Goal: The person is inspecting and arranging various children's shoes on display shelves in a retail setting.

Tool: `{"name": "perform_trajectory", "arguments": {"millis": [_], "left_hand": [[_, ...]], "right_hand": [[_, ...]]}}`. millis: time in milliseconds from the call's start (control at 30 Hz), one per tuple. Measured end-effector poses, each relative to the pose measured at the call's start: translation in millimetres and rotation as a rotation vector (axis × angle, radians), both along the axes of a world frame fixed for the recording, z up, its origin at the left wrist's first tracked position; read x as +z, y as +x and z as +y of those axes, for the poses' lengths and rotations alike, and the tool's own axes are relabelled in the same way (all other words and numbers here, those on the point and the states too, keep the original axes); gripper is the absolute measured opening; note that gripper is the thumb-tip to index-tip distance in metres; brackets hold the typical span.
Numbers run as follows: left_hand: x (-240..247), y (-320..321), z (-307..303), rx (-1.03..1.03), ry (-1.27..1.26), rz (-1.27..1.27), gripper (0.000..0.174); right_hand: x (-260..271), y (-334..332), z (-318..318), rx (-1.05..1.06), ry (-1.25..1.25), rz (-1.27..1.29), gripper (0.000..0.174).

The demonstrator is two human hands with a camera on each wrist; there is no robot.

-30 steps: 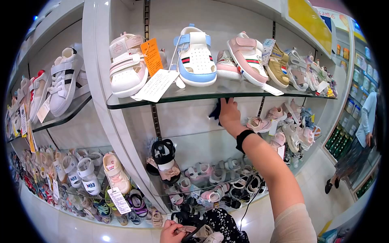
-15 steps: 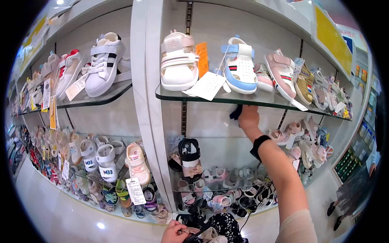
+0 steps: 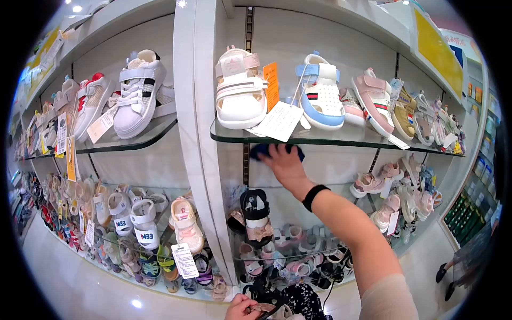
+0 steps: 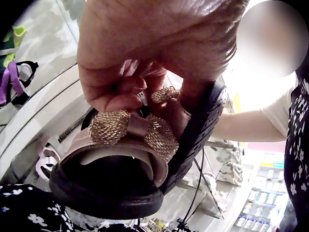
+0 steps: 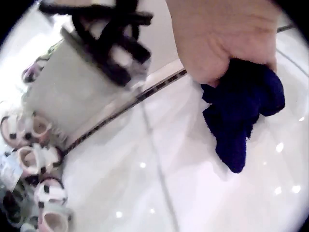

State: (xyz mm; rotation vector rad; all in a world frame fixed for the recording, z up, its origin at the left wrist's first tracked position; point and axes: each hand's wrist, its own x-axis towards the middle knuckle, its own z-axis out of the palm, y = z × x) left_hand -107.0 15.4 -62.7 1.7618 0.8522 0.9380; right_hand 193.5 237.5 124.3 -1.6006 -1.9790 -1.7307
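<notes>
A white strapped sandal (image 3: 240, 90) stands beside a blue-and-white perforated sandal (image 3: 320, 95), an orange paper tag (image 3: 271, 80) between them. Further left sits a white black-striped sneaker (image 3: 133, 93).

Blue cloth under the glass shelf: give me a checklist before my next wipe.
1. Grip on blue cloth: ok, the right hand curls round it.
2. Cloth position: ok, just beneath the glass shelf.
3. Clearance from paper tag: not ok, it overhangs the shelf edge right above the cloth.
4. Hold on bow sandal: ok, the left hand pinches its strap.
5. Cloth flat against the white panel: cannot tell.
</notes>
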Motion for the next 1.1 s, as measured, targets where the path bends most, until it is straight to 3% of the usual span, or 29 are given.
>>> {"name": "perform_trajectory", "arguments": {"millis": [100, 133, 233, 267, 367, 400, 467, 500, 567, 667, 800, 967, 1000, 1100], "left_hand": [[-14.3, -13.1, -3.0, 0.045, -0.076, -0.005, 0.008], [-20.2, -17.1, -4.6, 0.066, -0.134, -0.023, 0.008], [-23.4, -32.6, -7.7, 0.089, 0.008, 0.013, 0.009], [-27.7, -35.3, -5.9, 0.079, -0.032, 0.037, 0.010], [-20.3, -25.2, -2.5, 0.074, 0.021, 0.097, 0.011], [-23.1, -23.3, 0.0, 0.053, 0.124, 0.060, 0.011], [-10.6, -22.4, 2.9, 0.051, 0.011, 0.089, 0.012], [-7.3, -22.1, 3.6, 0.048, -0.048, 0.099, 0.012], [-18.6, -16.3, 6.8, 0.077, 0.015, 0.053, 0.011], [-18.9, -14.1, 7.5, 0.069, 0.075, 0.077, 0.010], [-16.1, -16.2, 5.4, 0.060, -0.024, 0.060, 0.008], [4.8, -27.4, -7.5, 0.101, -0.247, -0.101, 0.007], [3.9, -32.0, -9.4, 0.147, -0.047, 0.041, 0.006], [-29.9, -42.7, -10.2, 0.137, -0.036, 0.042, 0.005]], "right_hand": [[-36.2, 19.8, -6.4, 0.093, -0.196, -0.125, 0.032], [-31.1, 22.3, -7.3, 0.146, -0.238, -0.119, 0.028], [6.4, 11.2, -9.7, 0.160, -0.364, 0.002, 0.027], [23.8, -3.9, -12.9, 0.270, -0.220, 0.088, 0.023], [59.9, -32.4, 22.2, 0.653, -0.105, 0.784, 0.023], [63.5, -37.5, 35.2, 0.557, -0.073, 0.697, 0.025], [60.9, -45.6, 59.3, 0.371, -0.015, 0.519, 0.028], [53.1, -49.4, 63.2, 0.483, 0.076, 0.504, 0.029], [42.5, -52.2, 67.5, 0.343, 0.003, 0.444, 0.029], [28.7, -51.8, 48.6, 0.293, -0.135, 0.242, 0.029], [-6.4, -40.0, 35.2, 0.083, -0.306, -0.382, 0.024], [0.3, -31.6, 29.3, 0.196, -0.369, -0.451, 0.010], [5.8, -26.2, 24.2, 0.217, -0.409, -0.473, 0.011], [12.4, 1.5, 2.0, 0.246, -0.382, -0.443, 0.011]]}}
